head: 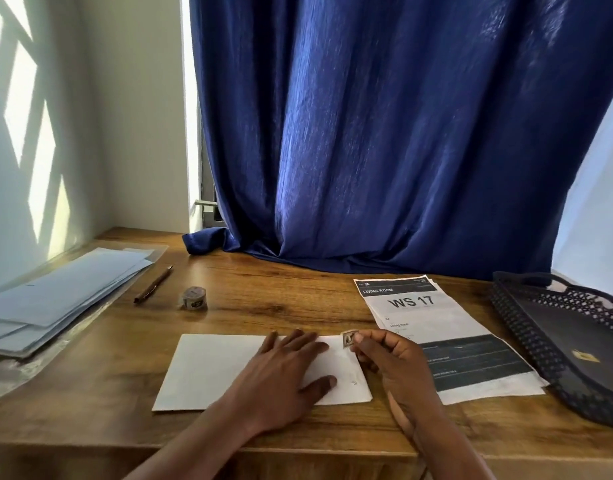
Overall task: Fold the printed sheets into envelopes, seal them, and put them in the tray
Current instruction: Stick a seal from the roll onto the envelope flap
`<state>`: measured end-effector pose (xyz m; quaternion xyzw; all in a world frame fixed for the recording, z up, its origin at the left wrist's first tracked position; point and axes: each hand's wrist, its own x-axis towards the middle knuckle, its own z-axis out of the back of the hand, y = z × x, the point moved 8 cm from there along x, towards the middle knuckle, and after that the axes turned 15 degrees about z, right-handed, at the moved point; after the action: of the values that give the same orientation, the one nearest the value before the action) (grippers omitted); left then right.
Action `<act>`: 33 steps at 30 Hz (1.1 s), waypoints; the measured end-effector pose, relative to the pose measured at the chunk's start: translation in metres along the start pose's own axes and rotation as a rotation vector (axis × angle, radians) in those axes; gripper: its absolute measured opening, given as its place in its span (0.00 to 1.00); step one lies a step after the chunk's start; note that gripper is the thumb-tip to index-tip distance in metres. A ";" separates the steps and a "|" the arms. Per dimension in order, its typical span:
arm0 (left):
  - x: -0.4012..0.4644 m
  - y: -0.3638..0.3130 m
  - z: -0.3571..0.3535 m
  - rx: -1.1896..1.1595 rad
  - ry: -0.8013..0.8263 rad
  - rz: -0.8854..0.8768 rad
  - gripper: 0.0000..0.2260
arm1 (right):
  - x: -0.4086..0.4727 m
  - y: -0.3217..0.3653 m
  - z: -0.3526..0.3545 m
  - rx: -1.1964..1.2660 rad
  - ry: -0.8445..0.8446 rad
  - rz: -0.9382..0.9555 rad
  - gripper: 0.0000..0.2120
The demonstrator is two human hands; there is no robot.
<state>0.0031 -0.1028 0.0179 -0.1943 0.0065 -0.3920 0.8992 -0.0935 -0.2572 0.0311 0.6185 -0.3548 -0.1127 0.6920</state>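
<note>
My left hand (287,368) lies flat with straight fingers on the white envelope (215,372), pinning it to the wooden desk (281,289) so it cannot slide. My right hand (388,358), just beside the left, pinches a small sticker (349,339) at the envelope's upper right corner, which I judge is the seal or stamp going on. The printed sheets (433,327) lie just past my right hand, within easy reach for the next fold. The dark mesh tray (527,327) sits farther right of that hand and holds no envelope that I can see. Beyond my left hand stand a tape roll (194,298) and a pen (153,284), with a stack of pale blue papers (55,299) well off to its left.
</note>
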 end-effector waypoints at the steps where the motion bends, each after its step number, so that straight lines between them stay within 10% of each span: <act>1: -0.001 0.001 0.003 -0.036 -0.015 0.002 0.32 | 0.003 -0.001 0.001 -0.016 0.034 -0.039 0.05; 13: -0.006 0.006 0.011 -0.223 -0.059 0.084 0.37 | 0.076 0.021 -0.054 -0.847 0.821 0.142 0.03; 19: -0.008 0.003 0.015 -0.237 -0.100 0.036 0.22 | 0.088 0.005 -0.071 -0.938 0.973 0.095 0.01; 33: -0.006 0.002 0.011 -0.132 -0.080 0.031 0.29 | 0.089 0.000 -0.084 -0.942 0.997 0.074 0.03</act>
<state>0.0019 -0.0932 0.0266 -0.2686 -0.0005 -0.3687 0.8899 0.0240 -0.2455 0.0639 0.2168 0.0719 0.0668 0.9713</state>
